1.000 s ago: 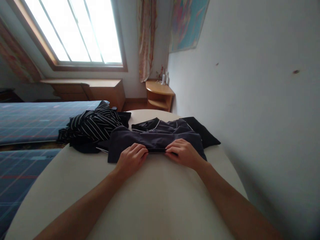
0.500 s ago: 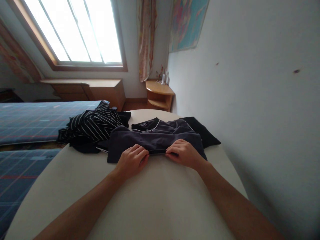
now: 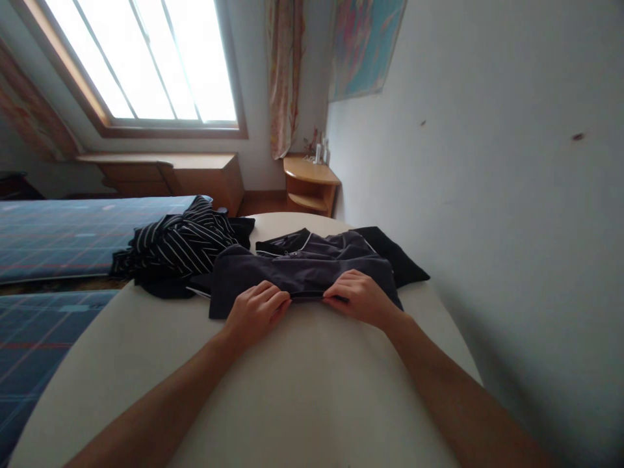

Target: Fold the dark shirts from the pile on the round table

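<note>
A dark grey polo shirt [image 3: 302, 273] with a black collar and white piping lies partly folded over on the pale round table [image 3: 312, 390]. Its collar and buttons face away from me, and a black sleeve sticks out at the right. My left hand [image 3: 258, 311] pinches the near folded edge, left of the middle. On the same edge, a short gap to the right, my right hand [image 3: 358, 299] pinches the cloth between thumb and fingers. The fingertips of both hands are partly hidden by the fabric.
A heap of black and white striped clothing [image 3: 188, 240] rests at the table's left edge, touching the shirt. Beyond it are blue plaid mattresses [image 3: 88, 227]. A white wall [image 3: 511, 227] runs close along the right, and a wooden corner shelf [image 3: 309, 170] stands behind the table.
</note>
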### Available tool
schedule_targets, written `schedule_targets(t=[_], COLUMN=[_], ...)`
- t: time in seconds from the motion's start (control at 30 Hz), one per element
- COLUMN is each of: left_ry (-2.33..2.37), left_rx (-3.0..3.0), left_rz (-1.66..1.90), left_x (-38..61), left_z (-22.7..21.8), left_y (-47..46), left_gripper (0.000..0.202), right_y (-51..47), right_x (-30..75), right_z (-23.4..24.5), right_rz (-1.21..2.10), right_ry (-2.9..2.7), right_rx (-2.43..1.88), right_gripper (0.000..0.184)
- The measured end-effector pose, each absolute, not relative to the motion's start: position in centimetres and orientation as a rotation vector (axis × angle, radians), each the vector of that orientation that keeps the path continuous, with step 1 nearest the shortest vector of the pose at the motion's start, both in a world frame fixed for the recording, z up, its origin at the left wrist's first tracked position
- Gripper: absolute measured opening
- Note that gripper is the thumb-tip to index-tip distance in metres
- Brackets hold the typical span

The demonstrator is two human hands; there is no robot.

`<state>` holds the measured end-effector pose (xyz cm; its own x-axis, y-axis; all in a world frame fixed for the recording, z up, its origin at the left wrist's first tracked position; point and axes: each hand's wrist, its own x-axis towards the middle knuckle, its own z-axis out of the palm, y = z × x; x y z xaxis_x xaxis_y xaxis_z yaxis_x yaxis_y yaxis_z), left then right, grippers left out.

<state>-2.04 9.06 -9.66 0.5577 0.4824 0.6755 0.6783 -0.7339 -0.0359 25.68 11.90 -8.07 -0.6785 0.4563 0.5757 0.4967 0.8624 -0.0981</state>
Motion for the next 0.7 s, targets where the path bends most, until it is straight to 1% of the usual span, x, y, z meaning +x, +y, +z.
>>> schedule_targets(t=[0.33,0.7], left_ry=[-1.008,-0.883], left_rx=[-2.455,-2.579], left_rz=[-0.972,-0.986], left_x=[-2.24,-2.16], left_z=[-9.7,-9.74], left_y=[9.07,8.89], left_gripper=[0.011,0.007], right_y=[11.93,11.6], right_x=[25.83,25.46], right_z=[-8.01,-7.75], right_rz=[-0.077,0.014], right_ry=[-2.43,-2.412], right_rx=[-0.719,-0.686], right_gripper=[0.009,0.01])
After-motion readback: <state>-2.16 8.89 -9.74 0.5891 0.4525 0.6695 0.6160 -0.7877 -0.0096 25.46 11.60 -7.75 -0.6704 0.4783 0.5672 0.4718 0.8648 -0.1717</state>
